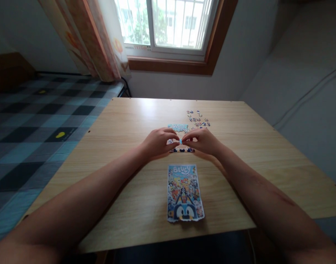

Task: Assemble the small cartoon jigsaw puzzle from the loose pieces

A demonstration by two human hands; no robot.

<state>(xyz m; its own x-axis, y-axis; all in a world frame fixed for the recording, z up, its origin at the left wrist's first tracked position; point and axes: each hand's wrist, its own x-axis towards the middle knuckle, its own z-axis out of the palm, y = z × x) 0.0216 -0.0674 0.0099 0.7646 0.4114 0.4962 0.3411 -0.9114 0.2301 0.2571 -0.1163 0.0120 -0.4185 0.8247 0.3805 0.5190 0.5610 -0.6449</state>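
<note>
My left hand (163,142) and my right hand (201,140) meet above the middle of the table, fingertips pinched together on a small light-blue puzzle piece (181,141). Just beyond them lies a joined, light-blue strip of the puzzle (178,127). Nearer to me, partly under the hands, is a dark-blue and white joined strip (182,150). Some pieces between the two strips are hidden by my fingers. In front of the hands a printed picture sheet (184,192) lies with a blue cartoon dog and the word "Bluey", its near edge torn and curled.
Loose puzzle pieces (198,119) are scattered behind and to the right of my hands on the wooden table (124,128). A bed with a checked cover (82,106) stands at the left. Beyond the table are a curtain (102,40) and a barred window (179,25).
</note>
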